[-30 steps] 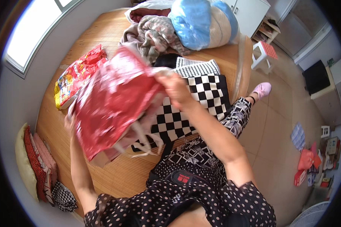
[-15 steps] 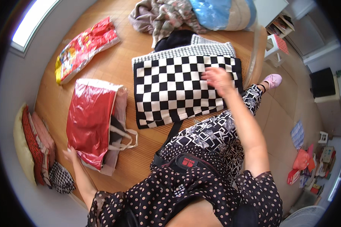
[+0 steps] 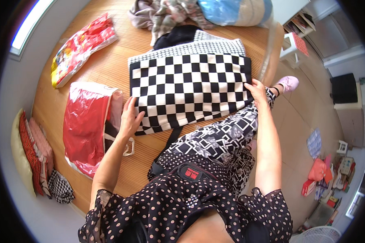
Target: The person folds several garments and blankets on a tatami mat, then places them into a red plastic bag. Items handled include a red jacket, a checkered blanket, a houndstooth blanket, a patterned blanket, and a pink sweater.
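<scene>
A folded black-and-white checkered knit piece with a black border lies flat in front of me. My left hand rests at its lower left corner, open, thumb apart from the fingers. At the right edge, my right hand touches the border with its thumb on the cloth side and the fingers apart. Beneath the checkered piece, along its far side, a grey-and-white houndstooth-like knit and a black cloth stick out.
On the wooden surface at left lie a shiny red plastic bag with white handles and a red-yellow package. Crumpled fabric and a blue clear-wrapped bundle sit at the back. Cushions lean against the left wall.
My left hand has left the red bag and come to the knit's left corner. My right hand has moved off the knit's surface to its right edge. The view has shifted slightly.
</scene>
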`<state>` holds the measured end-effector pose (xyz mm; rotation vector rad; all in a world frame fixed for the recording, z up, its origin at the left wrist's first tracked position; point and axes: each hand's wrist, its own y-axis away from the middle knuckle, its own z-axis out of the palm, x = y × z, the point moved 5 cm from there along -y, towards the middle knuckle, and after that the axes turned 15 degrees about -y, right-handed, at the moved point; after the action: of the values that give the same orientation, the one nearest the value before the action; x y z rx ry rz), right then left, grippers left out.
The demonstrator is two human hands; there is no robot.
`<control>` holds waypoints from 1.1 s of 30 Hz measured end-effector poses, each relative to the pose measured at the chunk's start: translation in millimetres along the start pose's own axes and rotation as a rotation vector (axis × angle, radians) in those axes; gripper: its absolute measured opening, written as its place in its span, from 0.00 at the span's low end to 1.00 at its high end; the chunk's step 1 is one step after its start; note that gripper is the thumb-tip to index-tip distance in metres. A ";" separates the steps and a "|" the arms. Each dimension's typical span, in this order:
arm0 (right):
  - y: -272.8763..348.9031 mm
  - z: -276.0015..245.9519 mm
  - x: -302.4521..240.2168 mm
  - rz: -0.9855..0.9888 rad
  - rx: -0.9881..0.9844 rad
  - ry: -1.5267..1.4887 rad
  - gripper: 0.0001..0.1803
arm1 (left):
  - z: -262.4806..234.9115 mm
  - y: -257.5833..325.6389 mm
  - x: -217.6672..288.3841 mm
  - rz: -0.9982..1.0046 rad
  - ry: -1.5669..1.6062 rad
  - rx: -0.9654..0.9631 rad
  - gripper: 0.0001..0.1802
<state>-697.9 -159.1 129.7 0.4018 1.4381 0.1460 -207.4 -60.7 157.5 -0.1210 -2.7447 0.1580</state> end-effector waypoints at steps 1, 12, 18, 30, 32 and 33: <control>0.7 -4.7 1.2 0.024 0.005 0.017 0.35 | 9.2 5.7 -4.6 -0.138 -0.011 -0.078 0.38; -15.3 -20.2 6.6 0.022 0.032 0.097 0.30 | 37.4 42.5 -29.0 -0.554 0.623 -0.184 0.31; -4.6 -23.6 9.9 0.023 -0.035 0.011 0.30 | 40.0 54.1 -26.2 -0.850 1.001 -0.317 0.24; 8.7 -7.1 -3.8 0.013 -0.174 0.118 0.24 | 46.8 42.7 -34.3 -0.731 1.050 -0.352 0.21; 9.5 -5.7 -4.3 -0.062 -0.121 0.170 0.23 | 48.8 45.6 -39.4 -0.719 1.045 -0.339 0.20; 11.1 -6.7 -5.0 -0.078 -0.068 0.166 0.22 | 50.0 46.5 -39.2 -0.727 1.066 -0.333 0.20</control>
<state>-703.6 -149.3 137.7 0.2822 1.6053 0.1675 -187.6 -23.6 91.0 0.5422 -1.5838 -0.4394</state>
